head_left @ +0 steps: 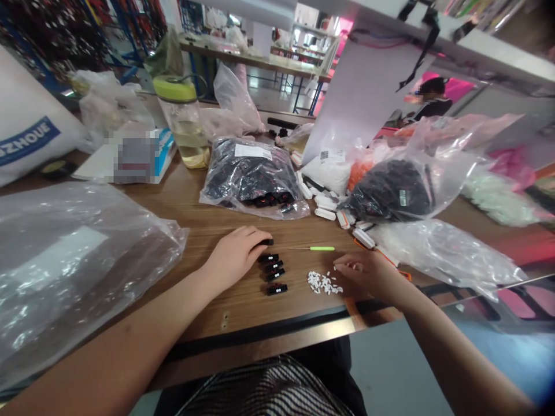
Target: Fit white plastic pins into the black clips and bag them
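Four small black plastic pieces (274,273) lie in a short row near the front edge of the bench (243,306). A fifth black piece (266,242) sits under the curled fingers (255,236) of the left hand (234,255), and most of it is hidden. The right hand (368,277) lies flat, with its fingers (347,263) loosely spread and pinching nothing. Its fingertips are just beside a little pile of tiny white bits (324,282). A thin pin with a green handle (321,248) lies between the hands.

The bench top is brown with a wood look, and a dark stripe runs along its front edge. Near the far edge sit a shiny clear bag of black pieces (249,179) and a bottle with a green lid (182,121). White and orange clips (325,208) lie in a heap on the right. A big white sack (26,138) at the left corner has blue letters that read "ZHOUE". Far back, a person (431,98) stands by tall racks (124,34).
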A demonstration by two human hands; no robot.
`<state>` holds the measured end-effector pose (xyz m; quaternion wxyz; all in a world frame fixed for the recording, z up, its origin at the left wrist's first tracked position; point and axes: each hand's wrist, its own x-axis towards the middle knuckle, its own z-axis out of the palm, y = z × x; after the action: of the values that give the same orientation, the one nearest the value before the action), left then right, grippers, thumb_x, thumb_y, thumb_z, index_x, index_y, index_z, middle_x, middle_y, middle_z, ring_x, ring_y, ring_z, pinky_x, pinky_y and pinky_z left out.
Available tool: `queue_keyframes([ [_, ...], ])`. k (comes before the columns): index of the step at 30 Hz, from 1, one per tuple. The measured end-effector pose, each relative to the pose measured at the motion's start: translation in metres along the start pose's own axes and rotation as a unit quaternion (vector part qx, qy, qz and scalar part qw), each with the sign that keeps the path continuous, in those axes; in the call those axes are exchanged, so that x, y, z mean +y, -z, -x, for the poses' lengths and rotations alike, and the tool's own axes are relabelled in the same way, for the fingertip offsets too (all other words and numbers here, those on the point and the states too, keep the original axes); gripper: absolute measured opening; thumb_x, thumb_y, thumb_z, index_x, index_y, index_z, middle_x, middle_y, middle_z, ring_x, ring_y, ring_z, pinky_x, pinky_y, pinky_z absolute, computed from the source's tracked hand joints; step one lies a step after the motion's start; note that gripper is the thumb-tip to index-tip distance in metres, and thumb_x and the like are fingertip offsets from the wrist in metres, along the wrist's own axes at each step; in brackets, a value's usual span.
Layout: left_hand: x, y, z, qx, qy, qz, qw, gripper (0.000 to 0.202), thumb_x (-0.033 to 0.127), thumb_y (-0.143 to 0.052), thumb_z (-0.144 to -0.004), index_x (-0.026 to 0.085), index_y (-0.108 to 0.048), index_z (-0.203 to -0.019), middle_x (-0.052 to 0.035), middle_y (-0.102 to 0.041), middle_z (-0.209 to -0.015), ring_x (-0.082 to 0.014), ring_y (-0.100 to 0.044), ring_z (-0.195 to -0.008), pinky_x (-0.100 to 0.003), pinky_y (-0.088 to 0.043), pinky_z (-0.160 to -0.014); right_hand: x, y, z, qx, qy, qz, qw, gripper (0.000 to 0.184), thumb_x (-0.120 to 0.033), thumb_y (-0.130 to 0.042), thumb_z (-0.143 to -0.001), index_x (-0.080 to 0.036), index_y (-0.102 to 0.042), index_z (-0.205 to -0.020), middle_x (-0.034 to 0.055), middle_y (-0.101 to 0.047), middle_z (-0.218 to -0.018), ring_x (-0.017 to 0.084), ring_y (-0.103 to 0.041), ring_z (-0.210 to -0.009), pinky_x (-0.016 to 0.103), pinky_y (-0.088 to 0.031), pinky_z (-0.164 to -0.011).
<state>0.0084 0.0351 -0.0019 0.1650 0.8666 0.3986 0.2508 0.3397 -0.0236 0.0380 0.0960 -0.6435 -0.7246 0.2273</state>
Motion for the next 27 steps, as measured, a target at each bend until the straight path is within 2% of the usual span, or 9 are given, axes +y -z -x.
queue_keyframes([
  [3,-0.001,-0.001,0.000,0.002,-0.007,-0.007,1.000,0.025,0.020,-0.050,-0.099,0.023,-0.064,-0.120,-0.0053,-0.066,-0.107,-0.0219,-0.060,-0.099,-0.041,-0.051,-0.091,0.005,-0.007,0.002,0.017,0.004,-0.003,1.000,0.024,-0.033,-0.057,-0.087,-0.022,-0.078,-0.089,0.0036,-0.078,-0.091,0.021,-0.070,-0.077,0.031,-0.052,-0.069],
  [7,0.000,-0.001,0.000,-0.005,-0.011,-0.011,1.000,0.027,0.021,-0.051,-0.099,0.023,-0.062,-0.124,-0.0058,-0.066,-0.107,-0.0224,-0.060,-0.098,-0.042,-0.051,-0.091,0.006,-0.008,0.003,0.014,0.017,0.012,1.000,0.021,-0.032,-0.058,-0.087,-0.023,-0.077,-0.087,0.0045,-0.077,-0.088,0.021,-0.070,-0.075,0.033,-0.052,-0.071],
  [15,0.003,0.002,0.000,0.010,0.052,0.018,0.998,0.014,0.016,-0.064,-0.088,0.021,-0.064,-0.101,-0.0031,-0.070,-0.095,-0.0224,-0.063,-0.091,-0.039,-0.052,-0.082,0.000,-0.012,-0.002,0.001,-0.002,0.000,1.000,0.018,-0.032,-0.056,-0.085,-0.023,-0.068,-0.075,0.0000,-0.068,-0.064,0.018,-0.061,-0.059,0.029,-0.044,-0.054],
  [18,0.002,0.001,0.001,0.016,0.044,0.037,0.998,0.014,0.018,-0.064,-0.089,0.022,-0.067,-0.102,-0.0024,-0.070,-0.096,-0.0218,-0.063,-0.092,-0.039,-0.051,-0.085,-0.020,-0.010,-0.013,0.020,0.029,-0.018,0.999,0.019,-0.033,-0.055,-0.088,-0.022,-0.067,-0.077,-0.0003,-0.067,-0.065,0.017,-0.060,-0.058,0.028,-0.043,-0.055],
  [22,-0.002,-0.001,0.002,0.015,0.041,0.056,0.998,0.017,0.022,-0.063,-0.092,0.023,-0.071,-0.107,-0.0026,-0.071,-0.097,-0.0209,-0.064,-0.091,-0.038,-0.052,-0.086,-0.068,-0.008,-0.039,0.035,0.129,-0.061,0.989,0.013,-0.028,-0.057,-0.088,-0.021,-0.067,-0.082,0.0017,-0.071,-0.083,0.016,-0.064,-0.075,0.028,-0.047,-0.070],
  [25,-0.002,0.000,0.003,0.016,0.025,0.060,0.998,0.021,0.020,-0.061,-0.093,0.024,-0.070,-0.111,-0.0026,-0.072,-0.101,-0.0205,-0.065,-0.093,-0.038,-0.051,-0.088,-0.100,-0.016,-0.060,0.011,0.187,-0.072,0.980,0.011,-0.022,-0.059,-0.088,-0.020,-0.067,-0.080,0.0010,-0.069,-0.080,0.015,-0.062,-0.073,0.028,-0.046,-0.071],
  [27,0.000,0.001,0.004,0.012,0.029,0.060,0.998,0.020,0.019,-0.061,-0.092,0.023,-0.069,-0.109,-0.0026,-0.071,-0.100,-0.0208,-0.065,-0.093,-0.038,-0.051,-0.087,-0.111,-0.023,-0.072,-0.003,0.206,-0.067,0.976,0.011,-0.020,-0.060,-0.087,-0.019,-0.067,-0.079,0.0009,-0.068,-0.077,0.014,-0.060,-0.069,0.028,-0.045,-0.070],
])
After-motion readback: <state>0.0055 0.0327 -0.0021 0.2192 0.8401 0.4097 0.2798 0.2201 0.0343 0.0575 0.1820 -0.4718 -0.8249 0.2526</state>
